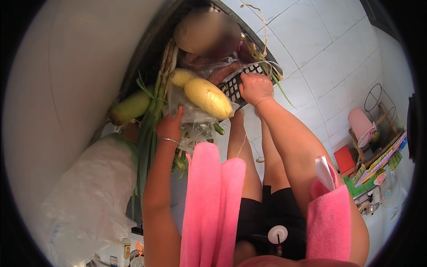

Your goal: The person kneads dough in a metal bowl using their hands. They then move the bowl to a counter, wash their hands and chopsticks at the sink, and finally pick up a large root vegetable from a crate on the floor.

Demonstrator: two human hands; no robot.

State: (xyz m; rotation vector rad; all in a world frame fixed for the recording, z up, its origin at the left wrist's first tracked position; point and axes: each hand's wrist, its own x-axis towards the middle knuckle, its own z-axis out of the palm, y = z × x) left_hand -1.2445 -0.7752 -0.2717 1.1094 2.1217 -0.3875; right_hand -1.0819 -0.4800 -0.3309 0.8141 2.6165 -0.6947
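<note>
A black plastic crate [234,90] full of vegetables is in front of me. My right hand [256,87] is closed in a fist on its near right rim. Further left, my left hand [169,128] presses against a clear plastic bag [194,115], one digit stretched up along it; its other fingers are hidden and seem curled. On the bag lie a large yellow oblong vegetable [208,99] and a smaller yellowish one [181,78]. Long green onions [154,116] hang past my left wrist. A green gourd [131,107] lies beyond them, and a small green vegetable tip [219,129] pokes out below the bag.
A blurred round thing [207,33] sits at the crate's far end. Left of me stands a big whitish plastic sack [93,191] by the wall. Pale floor tiles [311,71] lie to the right, with a low rack holding a pink roll [361,125] and a red box [344,159].
</note>
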